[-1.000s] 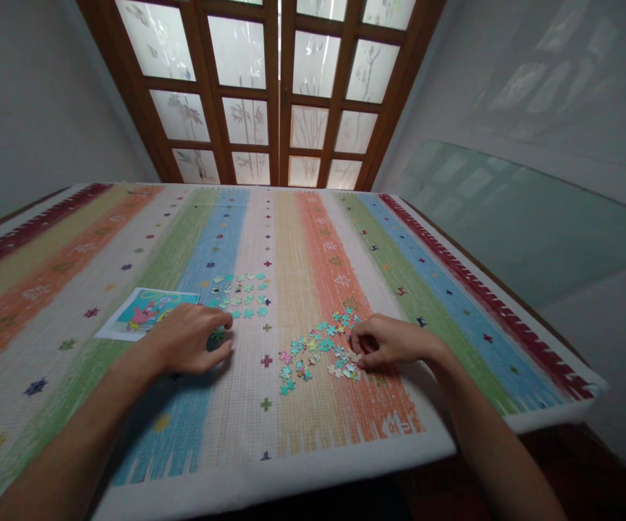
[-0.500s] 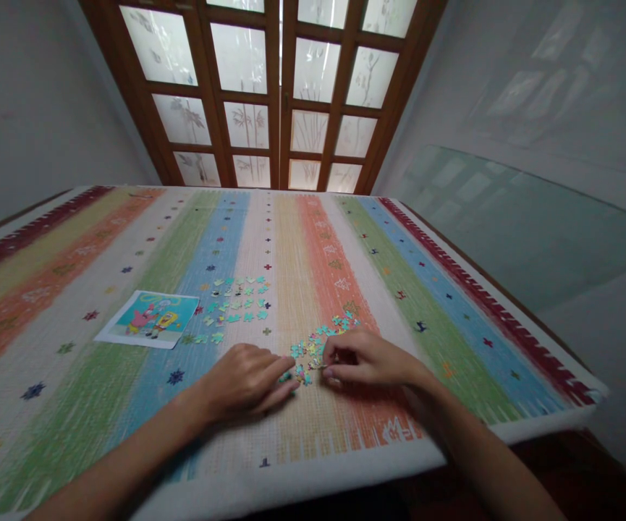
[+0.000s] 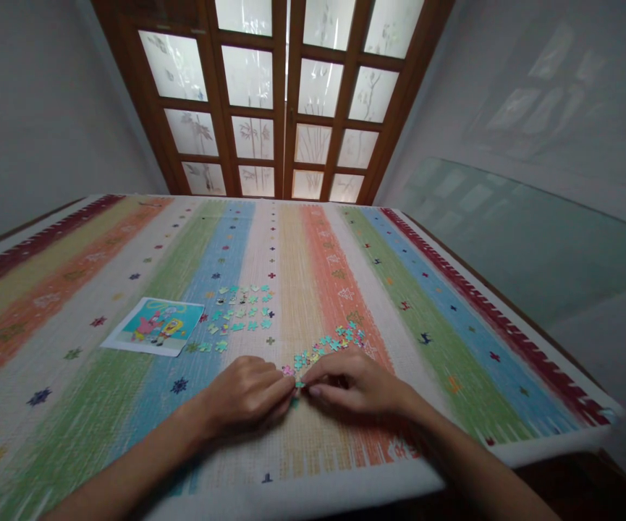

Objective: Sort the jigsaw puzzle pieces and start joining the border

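Note:
My left hand (image 3: pixel 250 393) is closed, thumb and fingers drawn together near the table's front edge. Opposite it, my right hand (image 3: pixel 357 381) pinches with thumb and forefinger. Between the two sets of fingertips is a small greenish jigsaw piece (image 3: pixel 299 385), which both hands touch. Another green bit (image 3: pixel 294 403) shows just under the left fingertips; its outline is blurred. A pile of loose jigsaw pieces (image 3: pixel 326 344), turquoise, yellow and pink, lies just beyond my right hand, which partly covers it.
Several jigsaw pieces (image 3: pixel 252 313) lie spaced in rows left of the pile. Beside them is a printed cartoon picture (image 3: pixel 156 325). A striped cloth (image 3: pixel 128 405) covers the table, with walls on both sides and a glazed wooden door (image 3: pixel 280 101) behind.
My right hand has moved left from the pile, and its fingertips now meet those of my left hand at a jigsaw piece. The view has tilted slightly upward.

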A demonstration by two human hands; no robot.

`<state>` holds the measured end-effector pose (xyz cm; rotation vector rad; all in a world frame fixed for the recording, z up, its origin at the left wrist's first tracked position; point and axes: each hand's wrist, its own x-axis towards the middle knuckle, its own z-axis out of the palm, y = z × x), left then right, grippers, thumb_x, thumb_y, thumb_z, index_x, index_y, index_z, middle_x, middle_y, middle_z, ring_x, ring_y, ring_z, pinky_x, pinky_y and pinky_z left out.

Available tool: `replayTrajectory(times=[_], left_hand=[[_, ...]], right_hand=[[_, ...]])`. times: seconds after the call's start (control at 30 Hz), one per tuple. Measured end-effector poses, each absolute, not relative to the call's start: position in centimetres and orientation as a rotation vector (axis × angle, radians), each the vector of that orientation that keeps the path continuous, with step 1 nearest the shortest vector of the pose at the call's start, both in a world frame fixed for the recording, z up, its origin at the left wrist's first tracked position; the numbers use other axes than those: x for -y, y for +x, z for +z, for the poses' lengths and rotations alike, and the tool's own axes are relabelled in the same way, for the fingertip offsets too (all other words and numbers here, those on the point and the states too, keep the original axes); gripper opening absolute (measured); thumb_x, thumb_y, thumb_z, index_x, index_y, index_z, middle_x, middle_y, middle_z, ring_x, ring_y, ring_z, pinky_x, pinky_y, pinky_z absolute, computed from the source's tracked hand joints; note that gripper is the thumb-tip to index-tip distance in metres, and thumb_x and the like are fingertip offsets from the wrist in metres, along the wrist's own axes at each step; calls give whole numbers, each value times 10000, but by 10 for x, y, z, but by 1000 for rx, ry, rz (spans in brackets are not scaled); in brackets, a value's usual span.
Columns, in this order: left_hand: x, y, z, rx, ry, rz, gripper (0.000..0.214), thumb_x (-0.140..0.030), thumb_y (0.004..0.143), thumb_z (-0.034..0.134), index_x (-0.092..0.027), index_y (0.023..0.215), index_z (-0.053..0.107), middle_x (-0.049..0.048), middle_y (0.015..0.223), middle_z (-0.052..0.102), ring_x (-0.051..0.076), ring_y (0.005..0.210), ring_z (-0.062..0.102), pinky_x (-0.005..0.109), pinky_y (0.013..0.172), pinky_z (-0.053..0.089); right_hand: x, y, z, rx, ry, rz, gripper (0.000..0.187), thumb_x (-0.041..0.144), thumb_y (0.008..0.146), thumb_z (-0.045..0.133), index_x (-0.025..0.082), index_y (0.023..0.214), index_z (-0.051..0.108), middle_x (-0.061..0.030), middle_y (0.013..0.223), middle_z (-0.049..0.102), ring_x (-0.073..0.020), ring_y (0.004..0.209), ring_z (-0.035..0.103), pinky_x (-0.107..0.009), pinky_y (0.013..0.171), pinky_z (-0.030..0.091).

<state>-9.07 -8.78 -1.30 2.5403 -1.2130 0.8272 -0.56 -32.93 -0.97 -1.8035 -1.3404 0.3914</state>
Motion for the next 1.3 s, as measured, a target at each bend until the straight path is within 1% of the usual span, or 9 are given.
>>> replayTrajectory(times=[0.07,0.2,0.3,0.5,0.73,0.9,1.03,1.2,1.3], left_hand=[[72,-85,-9,1153,2616,756,256,-143,1016,463,-202,781,545,-23,593,561,126,493,469,309,479,321],[27,-74,-1,972,2812,576,193,-164,994,481,-182,863,622,10,675,663,136,545,564,284,528,363],[0,-69,2,858,2941,434,196,-185,965,515,-195,825,652,14,668,673,152,552,588,280,530,345],[-5,-69,2,758,2997,107,196,-194,940,563,-216,813,711,27,738,714,173,630,644,275,565,360],[1,-69,3,802,2901,83,248,-177,921,513,-215,743,681,30,683,685,173,611,637,279,584,405],[-1,-69,3,764,2918,102,226,-167,884,530,-221,843,745,54,767,757,200,669,686,280,591,430],[-2,-69,3,721,2958,70,236,-165,879,539,-221,894,768,66,810,777,218,707,709,287,601,447],[-3,-69,8,672,2970,-2,246,-157,886,519,-222,865,756,61,806,771,211,709,705,290,630,465],[-5,-71,13,633,2982,2,241,-208,881,538,-226,962,764,67,860,781,213,734,702,298,653,473]], right_hand=[[331,-3,-7,1286,-1834,397,189,268,969,627,186,1035,784,-57,859,779,-138,688,644,-264,636,475],[338,4,-4,1227,-1871,338,187,262,965,629,168,998,787,-61,815,767,-123,621,615,-256,588,450],[342,10,-3,1209,-1891,287,178,257,955,635,165,983,785,-45,757,741,-112,577,587,-249,547,421],[350,21,-2,1210,-1900,183,168,255,962,634,168,975,777,-12,693,696,-102,552,548,-241,515,389],[355,26,4,1188,-1941,162,178,280,972,625,174,962,767,-5,690,689,-102,566,548,-236,502,364],[358,27,8,1169,-1953,176,193,304,975,635,163,924,757,-3,664,670,-101,545,525,-236,494,357],[360,30,7,1183,-1962,162,188,302,972,641,158,933,757,4,651,653,-96,537,514,-232,490,345],[361,32,3,1207,-1977,206,203,304,980,623,154,954,757,25,597,607,-90,504,480,-235,485,327],[361,33,2,1209,-1993,219,218,311,985,612,154,947,758,29,580,590,-91,497,475,-239,488,323]])
